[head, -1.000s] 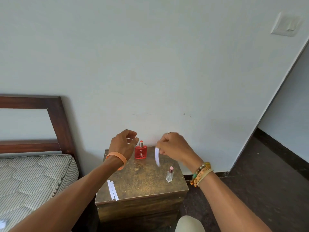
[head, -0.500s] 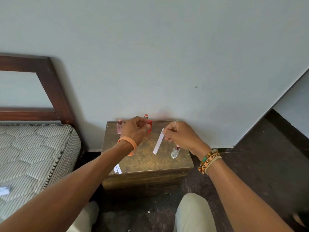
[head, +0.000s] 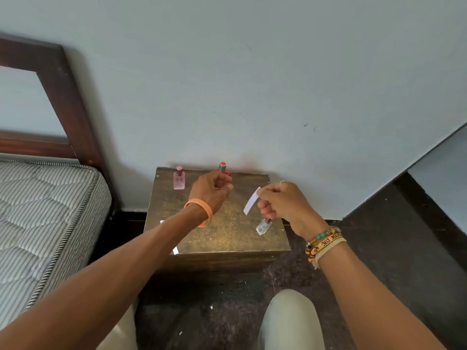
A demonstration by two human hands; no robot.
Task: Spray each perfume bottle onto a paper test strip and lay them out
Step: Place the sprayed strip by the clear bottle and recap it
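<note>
Now the right hand (head: 285, 205) pinches a white strip (head: 251, 201) between thumb and forefinger. The other fingers are curled under, and the strip slants down and toward the left hand (head: 211, 190). That hand is curled, knuckles up, right in front of the red bottle (head: 222, 170). Only the bottle's cap and a sliver of red show past the fingers, so I cannot tell whether the hand grips the bottle or only hovers against it. The two hands are near each other but apart, with the strip between them.

Just below the right hand stands a clear bottle (head: 262, 226), partly hidden by the fingers. A pink bottle (head: 179, 178) stands to the far side of the left hand, apart from it. Spare strips (head: 175, 250) peek out from under the left forearm. Everything sits on a worn brown stand (head: 227, 233) beneath both hands. The left wrist has an orange wristband (head: 202, 210) and the right wrist beaded bracelets (head: 323, 242). A striped mattress (head: 38, 210) lies beyond the left arm.
</note>
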